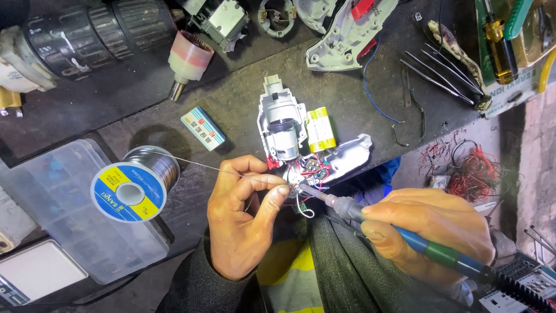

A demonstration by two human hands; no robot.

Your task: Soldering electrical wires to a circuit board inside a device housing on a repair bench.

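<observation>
Bare hands, dark grey jacket (341, 261) over yellow-striped shirt (289, 278)

1. Dark, scuffed workbench (145, 98) fills most of frame, upper left to centre right.
2. Rough reddish wall (536, 168) at right edge.
3. Bright, even light; soft shadows on bench top.
4. Clear plastic organiser box (52, 191) lower left.

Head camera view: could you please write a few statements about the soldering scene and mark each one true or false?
1. The right hand holds a soldering iron with a blue handle. True.
2. The left hand pinches solder wire. True.
3. The solder spool lies inside the opened drill. False: it rests on a clear plastic box at the left.
4. The yellow battery cell is in the left hand. False: it sits beside the drill's motor.
</observation>
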